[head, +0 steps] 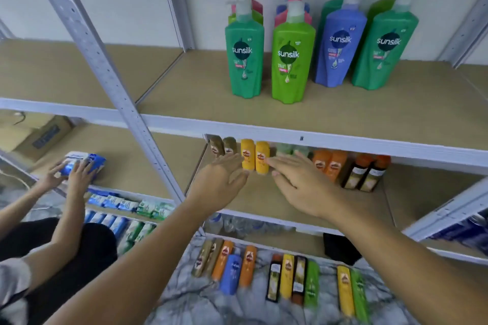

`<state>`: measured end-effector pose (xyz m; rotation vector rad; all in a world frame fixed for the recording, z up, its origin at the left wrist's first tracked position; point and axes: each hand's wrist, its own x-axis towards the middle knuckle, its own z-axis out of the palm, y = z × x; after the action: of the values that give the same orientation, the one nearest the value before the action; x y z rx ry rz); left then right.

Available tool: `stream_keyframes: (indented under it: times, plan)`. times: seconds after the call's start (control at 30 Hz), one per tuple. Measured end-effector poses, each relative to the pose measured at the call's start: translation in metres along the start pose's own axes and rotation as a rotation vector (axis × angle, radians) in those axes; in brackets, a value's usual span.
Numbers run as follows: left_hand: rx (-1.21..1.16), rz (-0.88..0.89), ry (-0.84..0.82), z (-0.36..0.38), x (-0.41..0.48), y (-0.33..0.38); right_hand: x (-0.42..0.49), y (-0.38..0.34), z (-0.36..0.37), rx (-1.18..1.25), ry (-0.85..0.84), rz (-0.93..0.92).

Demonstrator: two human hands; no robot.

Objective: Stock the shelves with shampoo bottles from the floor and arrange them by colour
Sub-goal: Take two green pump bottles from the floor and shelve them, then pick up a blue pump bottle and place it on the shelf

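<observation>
Both hands reach onto the middle shelf (412,192) with straight fingers, gripping nothing: the left hand (221,182) has its fingertips at the left side of the two yellow bottles (254,157), the right hand (298,185) at their right side. This upright pair stands toward the shelf's left edge, between brown bottles (223,147) and orange bottles (330,163). More shampoo bottles (286,276) lie on the floor (190,295)

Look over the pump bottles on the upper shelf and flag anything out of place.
The blue pump bottle stands between the light green bottle and a darker green bottle, splitting the front-row greens.
</observation>
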<state>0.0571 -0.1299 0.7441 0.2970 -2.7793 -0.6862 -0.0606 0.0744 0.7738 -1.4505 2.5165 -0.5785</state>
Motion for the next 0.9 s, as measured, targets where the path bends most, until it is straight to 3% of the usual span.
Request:
stream_keyframes:
  times: [0.4, 0.7, 0.9]
  plan:
    - [-0.038, -0.502, -0.644, 0.126, -0.17, -0.057, -0.097, -0.006, 0.188, 0.063, -0.588, 0.229]
    - [-0.065, -0.612, -0.76, 0.167, -0.22, -0.071, -0.118, 0.011, 0.233, 0.132, -0.695, 0.313]
    - [-0.154, -0.722, -0.744, 0.208, -0.227, -0.1, -0.101, 0.031, 0.287, 0.167, -0.81, 0.354]
